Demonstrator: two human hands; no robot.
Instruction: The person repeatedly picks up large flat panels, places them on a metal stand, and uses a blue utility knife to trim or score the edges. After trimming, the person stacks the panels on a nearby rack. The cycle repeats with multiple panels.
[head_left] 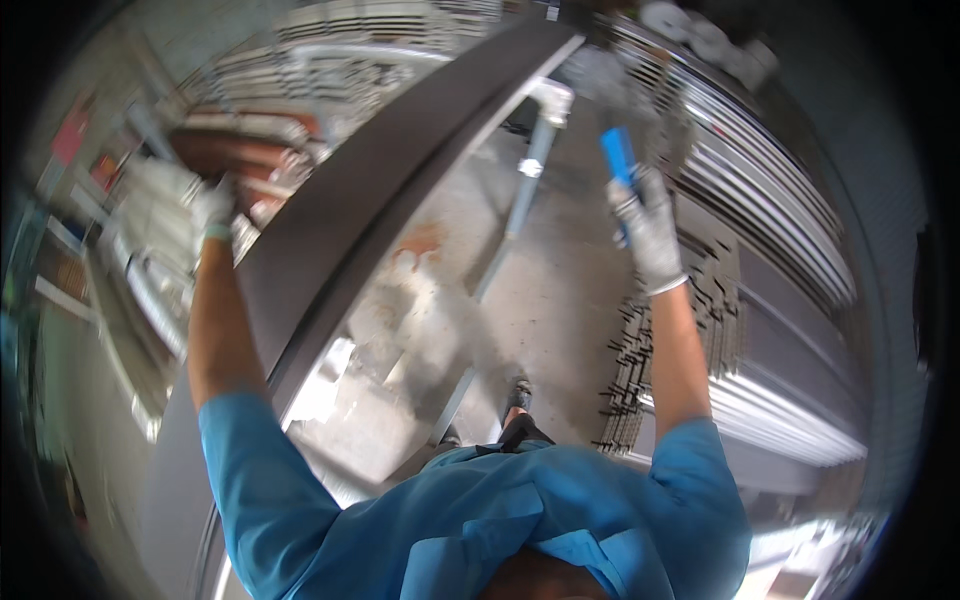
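Observation:
A long dark grey-brown panel or profile [385, 150] runs from the lower left to the top middle, with a groove along its length. My left hand [213, 208], in a white glove, reaches over to its far-left side. Motion smears those fingers, so their pose and any contact with the panel are unclear. Held up on the right, my right hand [655, 240] is also gloved and closed round a blue hand tool [618, 155]. Its flat blue end sticks out above the fingers. What kind of tool it is does not show.
A stand with a pale grey leg [527, 175] is under the panel's far part. Stacked long metal profiles [765, 185] line the right, near rows of dark hooked ends [630, 365]. Wrapped bundles [165, 210] lie at left. My shoe [519, 390] shows on the concrete floor [540, 300].

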